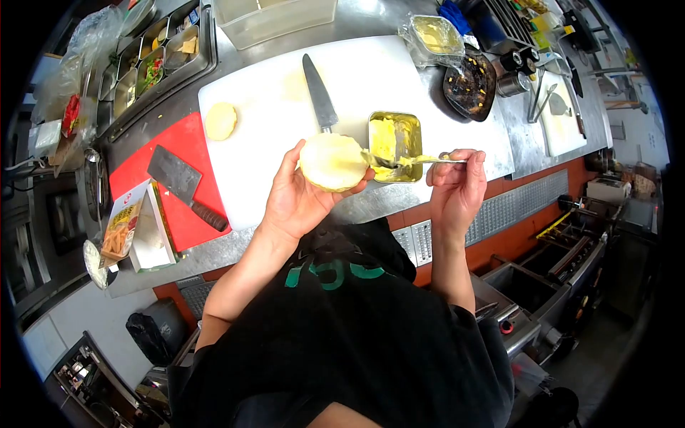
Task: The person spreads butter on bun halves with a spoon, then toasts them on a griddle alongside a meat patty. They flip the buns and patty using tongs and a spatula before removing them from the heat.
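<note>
My left hand (296,201) holds a round bun half (332,162), its pale cut face turned up. Between the fingers of my right hand (457,182) is the handle of a metal spoon (435,160), smeared with yellow spread. The spoon reaches left over a metal container (418,135) of yellow spread, its tip beside the bun's right edge. Behind the bun lies a large knife (319,93) on the white cutting board (257,171). Another round bun piece (221,121) rests at the board's left side.
A cleaver (175,173) lies on a red board (203,232) at left, near an open carton (135,228). Further back are a tray of ingredient compartments (203,60), a clear plastic tub (275,27), a wrapped container (435,36) and a dark pan (469,84).
</note>
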A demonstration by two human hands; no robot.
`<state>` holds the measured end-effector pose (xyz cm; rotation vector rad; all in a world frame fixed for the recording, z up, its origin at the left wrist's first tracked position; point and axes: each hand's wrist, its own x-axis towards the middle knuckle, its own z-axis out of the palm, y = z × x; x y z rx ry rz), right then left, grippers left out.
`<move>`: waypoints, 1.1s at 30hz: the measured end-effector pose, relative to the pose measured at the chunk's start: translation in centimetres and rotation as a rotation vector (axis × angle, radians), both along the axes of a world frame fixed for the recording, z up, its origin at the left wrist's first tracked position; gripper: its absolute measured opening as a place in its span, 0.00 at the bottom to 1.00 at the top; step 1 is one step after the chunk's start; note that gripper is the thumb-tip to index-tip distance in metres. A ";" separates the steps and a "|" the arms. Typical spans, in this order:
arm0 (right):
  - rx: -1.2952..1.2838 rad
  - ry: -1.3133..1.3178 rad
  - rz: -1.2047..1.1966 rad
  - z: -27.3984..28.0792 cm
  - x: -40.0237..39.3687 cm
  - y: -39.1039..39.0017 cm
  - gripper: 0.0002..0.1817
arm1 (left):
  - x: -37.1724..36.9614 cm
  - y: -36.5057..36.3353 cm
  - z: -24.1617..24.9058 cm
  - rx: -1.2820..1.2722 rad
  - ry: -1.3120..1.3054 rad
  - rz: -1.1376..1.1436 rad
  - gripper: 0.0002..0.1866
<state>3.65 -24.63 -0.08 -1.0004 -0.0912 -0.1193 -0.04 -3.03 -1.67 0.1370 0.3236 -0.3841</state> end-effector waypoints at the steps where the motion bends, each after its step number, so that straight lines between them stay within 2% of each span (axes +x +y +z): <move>1: -0.075 -0.104 0.017 -0.1 0.1 -0.1 0.19 | 0.1 0.0 -0.3 -0.015 -0.038 -0.025 0.29; 5: -0.205 -0.198 -0.027 2.5 -0.8 2.0 0.19 | 0.2 0.1 -0.3 -0.002 -0.046 -0.061 0.30; 7: 0.538 0.349 -0.304 3.9 -1.6 3.9 0.19 | 0.3 0.2 -0.5 0.014 -0.092 -0.062 0.29; 8: 0.537 0.349 -0.302 2.8 -1.3 2.9 0.19 | 0.3 0.3 -0.6 0.031 -0.138 -0.062 0.29; 10: -0.423 -0.402 -0.021 -0.5 -0.6 0.3 0.19 | 0.3 0.3 -1.2 0.059 -0.110 -0.025 0.28; 14: -0.427 -0.387 0.001 -0.9 -1.6 0.9 0.20 | 0.6 -0.1 -1.1 0.145 0.016 0.063 0.26; 21: -0.395 -0.338 -0.063 -1.7 -3.0 2.5 0.20 | 0.8 -0.5 -1.1 0.204 0.045 0.121 0.27; 30: -0.521 -0.533 -0.083 -0.7 -3.7 4.3 0.19 | 0.9 -1.2 -1.1 0.322 0.036 0.184 0.26; 32: -0.369 -0.356 -0.012 -0.7 -3.5 3.9 0.17 | 1.0 -1.1 -1.6 0.313 0.009 0.174 0.26; 33: -0.369 -0.355 -0.012 -0.5 -3.0 3.6 0.17 | 1.1 -1.0 -1.3 0.313 0.010 0.173 0.26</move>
